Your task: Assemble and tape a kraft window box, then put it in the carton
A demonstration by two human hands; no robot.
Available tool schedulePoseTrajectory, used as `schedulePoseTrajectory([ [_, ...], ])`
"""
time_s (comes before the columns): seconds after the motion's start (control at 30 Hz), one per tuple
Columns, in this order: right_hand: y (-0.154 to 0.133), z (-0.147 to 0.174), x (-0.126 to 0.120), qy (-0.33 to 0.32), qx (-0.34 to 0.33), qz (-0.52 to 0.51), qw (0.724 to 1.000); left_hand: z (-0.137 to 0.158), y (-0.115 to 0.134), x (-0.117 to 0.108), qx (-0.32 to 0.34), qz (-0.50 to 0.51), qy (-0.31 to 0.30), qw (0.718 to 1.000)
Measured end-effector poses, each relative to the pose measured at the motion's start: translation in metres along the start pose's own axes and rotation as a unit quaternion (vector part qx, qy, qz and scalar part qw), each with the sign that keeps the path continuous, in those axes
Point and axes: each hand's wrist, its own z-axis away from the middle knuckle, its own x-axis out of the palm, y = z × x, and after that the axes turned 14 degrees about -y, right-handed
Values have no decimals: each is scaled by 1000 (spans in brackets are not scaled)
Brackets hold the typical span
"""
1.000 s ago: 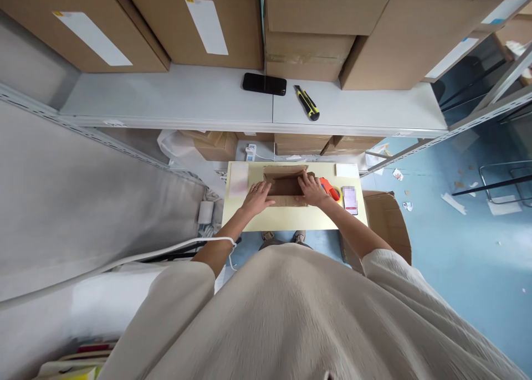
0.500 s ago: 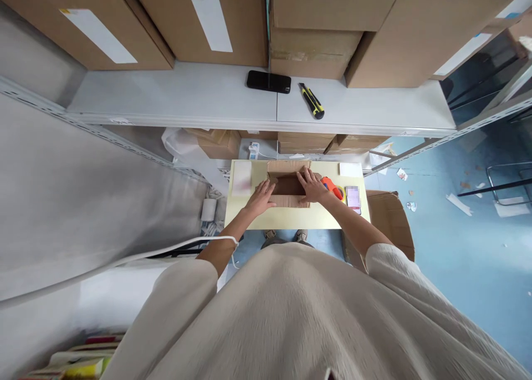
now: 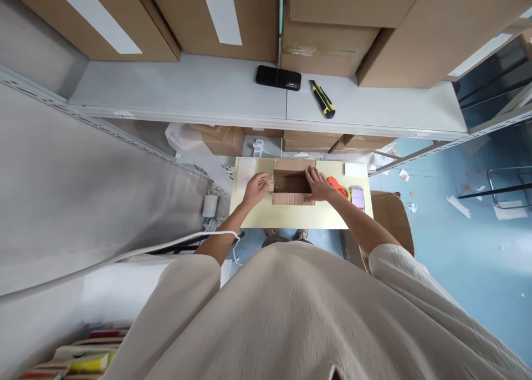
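Note:
A small cardboard box [image 3: 293, 199] with its top flaps spread stands on the pale yellow table [image 3: 291, 219]; its dark inside shows no contents. My left hand [image 3: 255, 189] is at the box's left end, fingers curled and closed at the edge of the short left flap [image 3: 271, 185]. Across the right end of the box lies my right hand [image 3: 318, 185], fingers stretched out over the edge there. An orange tape dispenser [image 3: 337, 187] sits just right of that hand, and a phone with a lit screen [image 3: 357, 198] lies beyond it.
Above the table's far side runs a grey shelf [image 3: 187, 92] with large cartons [image 3: 324, 47], a black phone [image 3: 278, 78] and a yellow-black utility knife [image 3: 322, 99]. An open carton [image 3: 390, 219] stands on the floor to the right. A white cable [image 3: 166, 240] crosses on the left.
My left hand has moved off the box opening to the left, and the left flap now points outward. The right hand stays at the right end. The whole view has shifted slightly.

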Motion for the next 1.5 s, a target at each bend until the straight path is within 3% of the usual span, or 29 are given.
schedulePoseTrajectory([
  [0.1,0,1,1,-5,8,7,1000,-13,-16,-21,-55,6,63,996],
  [0.2,0,0,2,-7,19,13,1000,-25,-45,-44,-177,-10,109,978],
  [0.3,1,0,4,0,18,14,1000,-34,-78,-62,-282,-43,114,952],
  [0.4,3,0,7,4,19,27,999,-40,-101,-72,-321,-70,104,939],
  [0.63,5,3,12,-2,29,94,995,-62,-108,-76,-402,-172,76,896],
  [0.9,3,5,10,0,31,83,996,-71,-112,-69,-404,-215,74,886],
  [1.1,2,5,8,0,25,77,997,-67,-115,-74,-379,-153,84,909],
  [1.27,5,3,9,1,31,75,997,-56,-94,-81,-346,-92,85,930],
  [1.37,7,0,10,6,23,75,997,-47,-70,-87,-276,-50,124,952],
  [1.5,11,-4,11,18,13,69,997,-36,-24,-92,-100,55,136,984],
])
